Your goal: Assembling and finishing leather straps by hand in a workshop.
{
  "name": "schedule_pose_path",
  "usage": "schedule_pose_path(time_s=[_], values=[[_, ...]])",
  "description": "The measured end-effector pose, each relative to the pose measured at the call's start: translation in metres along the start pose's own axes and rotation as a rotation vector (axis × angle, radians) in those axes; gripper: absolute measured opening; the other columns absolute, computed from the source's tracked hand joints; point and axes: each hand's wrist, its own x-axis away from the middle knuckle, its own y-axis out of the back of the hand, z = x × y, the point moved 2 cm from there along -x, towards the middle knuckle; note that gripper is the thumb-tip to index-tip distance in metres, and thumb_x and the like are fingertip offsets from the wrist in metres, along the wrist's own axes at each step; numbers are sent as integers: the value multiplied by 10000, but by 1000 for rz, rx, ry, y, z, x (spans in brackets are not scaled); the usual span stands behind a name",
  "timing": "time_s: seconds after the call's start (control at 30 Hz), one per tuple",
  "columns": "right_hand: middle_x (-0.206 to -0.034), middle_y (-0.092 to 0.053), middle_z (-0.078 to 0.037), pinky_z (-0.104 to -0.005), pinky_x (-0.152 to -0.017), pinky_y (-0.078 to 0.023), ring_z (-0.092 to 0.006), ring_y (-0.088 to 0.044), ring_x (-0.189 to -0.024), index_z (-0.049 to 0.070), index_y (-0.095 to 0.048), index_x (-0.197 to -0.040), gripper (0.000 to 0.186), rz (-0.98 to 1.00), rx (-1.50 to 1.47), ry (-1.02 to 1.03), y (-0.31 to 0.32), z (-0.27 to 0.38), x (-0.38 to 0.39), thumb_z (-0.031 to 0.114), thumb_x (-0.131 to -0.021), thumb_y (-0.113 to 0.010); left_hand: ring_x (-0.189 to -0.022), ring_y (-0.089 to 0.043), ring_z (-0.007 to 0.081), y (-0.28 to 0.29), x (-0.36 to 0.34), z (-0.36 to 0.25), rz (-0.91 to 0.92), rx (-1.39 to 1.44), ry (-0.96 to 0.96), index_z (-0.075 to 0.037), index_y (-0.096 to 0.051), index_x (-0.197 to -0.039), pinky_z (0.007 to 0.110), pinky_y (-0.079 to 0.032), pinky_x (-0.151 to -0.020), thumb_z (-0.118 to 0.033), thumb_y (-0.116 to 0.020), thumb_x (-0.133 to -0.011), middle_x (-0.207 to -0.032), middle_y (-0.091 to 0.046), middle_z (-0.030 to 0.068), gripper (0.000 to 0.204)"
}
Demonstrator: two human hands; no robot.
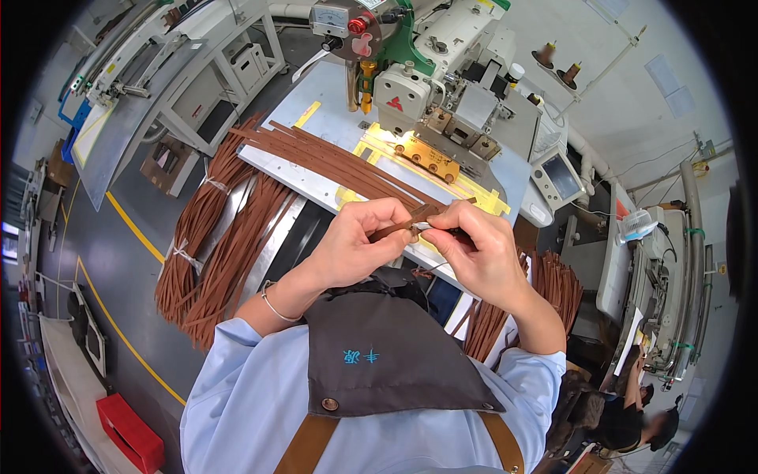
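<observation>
My left hand (351,241) is closed in a pinch on a narrow brown strap (387,232), held above the front edge of the sewing machine's table. Close against it, my right hand (483,249) also pinches the strap's end. A small white piece (422,226) shows between the fingertips; its kind is too small to make out. Just beyond my hands, a row of long brown straps (339,164) lies across the pale worktable (304,175). Behind them stands the sewing machine (404,96), with a brass-coloured clamp block (426,158) beneath its head.
Tied bundles of brown straps (213,237) hang at the table's left, and another bundle (557,288) is at the right. A control screen (559,175) stands right of the machine, below thread spools (570,74). A red bin (130,433) sits lower left. Another person (624,423) is at lower right.
</observation>
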Motion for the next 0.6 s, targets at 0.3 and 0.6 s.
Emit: schedule_pose_path(time_s=[0.3, 0.6], values=[[-680, -569, -80, -334, -476, -446, -252, -581, -589, 21, -560, -764, 161, -13, 228, 138, 5, 14, -2, 89, -710, -696, -581, -376, -18, 1, 4, -5, 14, -55, 32, -13, -530, -834, 166, -282, -498, -10, -523, -845, -659, -469, -72, 13], [-658, -494, -45, -321, -463, -430, -196, -547, -568, 56, -555, -785, 145, 33, 492, 310, 5, 21, -2, 111, -704, -661, -597, -393, -10, 0, 6, -8, 20, -148, 1, 7, -526, -822, 171, -306, -492, 7, -529, -828, -657, -477, -56, 7]])
